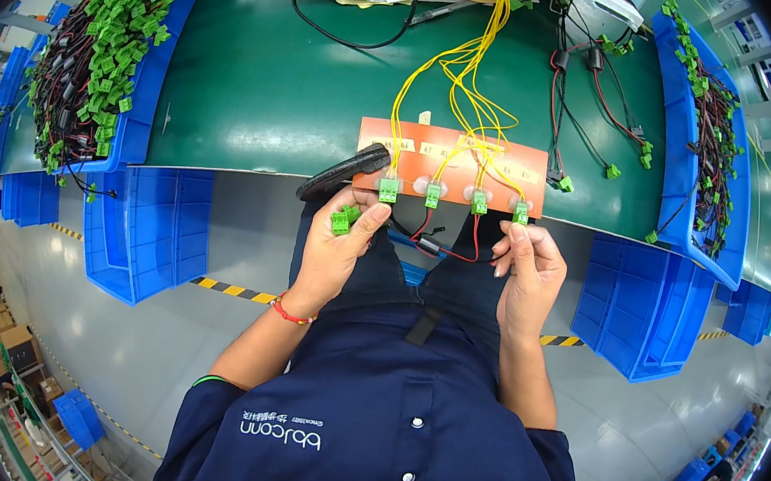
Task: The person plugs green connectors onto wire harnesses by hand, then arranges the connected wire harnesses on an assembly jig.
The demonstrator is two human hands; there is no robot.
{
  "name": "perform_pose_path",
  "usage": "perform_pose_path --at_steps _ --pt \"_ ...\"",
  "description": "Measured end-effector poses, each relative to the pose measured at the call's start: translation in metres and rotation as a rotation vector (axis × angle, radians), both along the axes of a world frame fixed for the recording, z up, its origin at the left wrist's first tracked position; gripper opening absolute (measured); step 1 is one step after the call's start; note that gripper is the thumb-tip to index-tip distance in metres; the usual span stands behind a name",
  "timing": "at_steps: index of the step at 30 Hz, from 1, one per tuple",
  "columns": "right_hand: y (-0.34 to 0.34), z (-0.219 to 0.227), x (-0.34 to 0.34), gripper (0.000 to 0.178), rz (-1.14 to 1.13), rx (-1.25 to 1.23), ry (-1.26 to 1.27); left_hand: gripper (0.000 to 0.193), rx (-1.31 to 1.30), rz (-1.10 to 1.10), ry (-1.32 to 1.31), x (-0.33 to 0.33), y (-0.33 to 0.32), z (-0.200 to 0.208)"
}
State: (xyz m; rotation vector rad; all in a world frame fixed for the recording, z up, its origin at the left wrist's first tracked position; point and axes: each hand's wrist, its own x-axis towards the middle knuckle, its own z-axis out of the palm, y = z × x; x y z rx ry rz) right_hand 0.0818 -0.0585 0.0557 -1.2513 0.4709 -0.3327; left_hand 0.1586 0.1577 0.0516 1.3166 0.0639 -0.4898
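Observation:
At the bench's near edge lies an orange board (378,131) with yellow wires (460,65) leading to a row of green terminal connectors, among them one connector (433,195) and another (479,201). My left hand (333,249) is closed around a loose green connector (341,221), its thumb and finger near the leftmost connector (388,190). My right hand (533,267) pinches the rightmost green connector (521,212). Below the board hangs a red-and-black cable (470,258) with a black cylindrical core (427,244), joined to the middle connectors.
A blue bin (156,57) heaped with green-ended cables stands at left; another blue bin (683,93) stands at right. Cables (599,85) lie on the green bench (261,87). A long black object (336,174) juts over its edge. Empty blue crates (146,234) sit below.

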Motion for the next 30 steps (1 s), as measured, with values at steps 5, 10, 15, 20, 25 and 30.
perform_pose_path --at_steps 5,10,15,20,25,30 --pt "-0.010 -0.017 0.000 0.029 0.294 -0.044 0.008 0.036 0.299 -0.345 -0.243 -0.008 0.008 -0.018" --pt "0.010 -0.041 -0.014 0.069 0.732 0.081 -0.030 0.027 0.137 -0.430 -0.077 -0.020 -0.002 -0.015" --pt "0.011 -0.030 -0.029 0.038 0.947 -0.029 0.264 0.021 0.127 -0.407 -0.039 -0.022 -0.003 -0.011" --pt "-0.042 -0.002 -0.036 0.020 0.890 0.039 0.260 0.021 0.189 -0.357 -0.120 -0.024 0.000 -0.016" --pt "-0.080 0.003 -0.040 0.017 0.600 0.283 -0.029 0.020 0.313 -0.302 -0.264 -0.021 -0.003 -0.018" --pt "-0.059 0.006 -0.030 0.026 0.534 0.497 -0.309 0.019 0.297 -0.297 -0.525 -0.013 0.010 -0.024"
